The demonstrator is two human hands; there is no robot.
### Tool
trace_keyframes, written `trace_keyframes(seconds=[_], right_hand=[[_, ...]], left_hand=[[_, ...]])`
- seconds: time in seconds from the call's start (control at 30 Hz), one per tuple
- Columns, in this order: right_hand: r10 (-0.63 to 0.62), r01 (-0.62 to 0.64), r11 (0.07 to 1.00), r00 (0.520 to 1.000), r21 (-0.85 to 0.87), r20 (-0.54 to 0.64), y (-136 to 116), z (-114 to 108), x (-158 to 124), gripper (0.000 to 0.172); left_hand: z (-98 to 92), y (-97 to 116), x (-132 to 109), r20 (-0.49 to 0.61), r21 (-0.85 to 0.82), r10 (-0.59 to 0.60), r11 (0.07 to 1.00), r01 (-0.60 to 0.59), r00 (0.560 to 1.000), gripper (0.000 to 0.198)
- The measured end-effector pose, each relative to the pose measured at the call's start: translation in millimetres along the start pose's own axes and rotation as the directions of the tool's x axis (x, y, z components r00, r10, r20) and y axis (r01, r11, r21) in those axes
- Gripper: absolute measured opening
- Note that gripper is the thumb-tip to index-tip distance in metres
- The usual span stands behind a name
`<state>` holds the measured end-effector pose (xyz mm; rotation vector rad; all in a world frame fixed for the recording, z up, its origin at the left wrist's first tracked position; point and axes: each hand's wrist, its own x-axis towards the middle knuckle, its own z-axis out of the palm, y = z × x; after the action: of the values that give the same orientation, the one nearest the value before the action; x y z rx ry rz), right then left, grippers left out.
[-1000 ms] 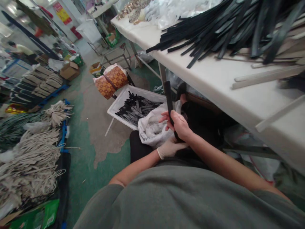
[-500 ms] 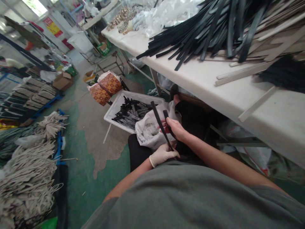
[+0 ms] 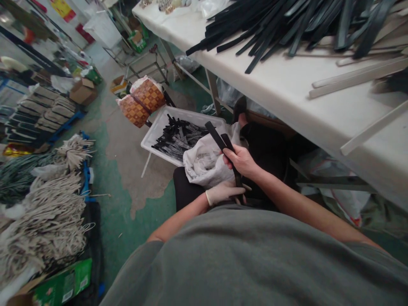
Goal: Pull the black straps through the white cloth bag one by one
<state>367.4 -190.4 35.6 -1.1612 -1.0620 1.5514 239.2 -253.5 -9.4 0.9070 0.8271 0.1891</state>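
My bare right hand point(image 3: 240, 160) is closed round a black strap point(image 3: 215, 135), thumb on top. Two dark lengths show side by side above this grip; I cannot tell whether they are one folded strap or two. Lower down, near my lap, my gloved left hand point(image 3: 223, 192) has its fingers round the lower part of the strap. Just beyond my hands a crumpled white bag point(image 3: 199, 163) lies open across my legs, with pale material inside. Behind it stands a white plastic tray point(image 3: 147, 142) holding many short black strips point(image 3: 178, 138).
On the right runs a white-covered table point(image 3: 270, 93) piled with long black straps point(image 3: 255, 34) and beige strips point(image 3: 357, 78). A chair with a checked cushion point(image 3: 140, 102) is beyond the tray. Bundles of beige cord point(image 3: 47, 229) lie to the left, by a green box point(image 3: 63, 282).
The two black lengths, spread apart before, now lie close together in my right hand. Both hands sit slightly higher and further right in view, and the view has tilted down.
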Motion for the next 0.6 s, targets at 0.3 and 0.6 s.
trace_keyframes(seconds=[0.3,0.6], right_hand=[[0.315,-0.321,0.848,0.945,0.423,0.086,28.3,-48.3,24.3,0.032],[0.441,-0.455,0.781,0.887,0.428,0.136,40.8,-46.6,29.0,0.016]], left_hand=[[-121.7,22.8,18.0,-0.669,0.656,0.38,0.707,0.266,0.639,0.026],[-141.0,6.6,86.4,-0.784,0.381,0.037,0.816,0.434,0.619,0.028]])
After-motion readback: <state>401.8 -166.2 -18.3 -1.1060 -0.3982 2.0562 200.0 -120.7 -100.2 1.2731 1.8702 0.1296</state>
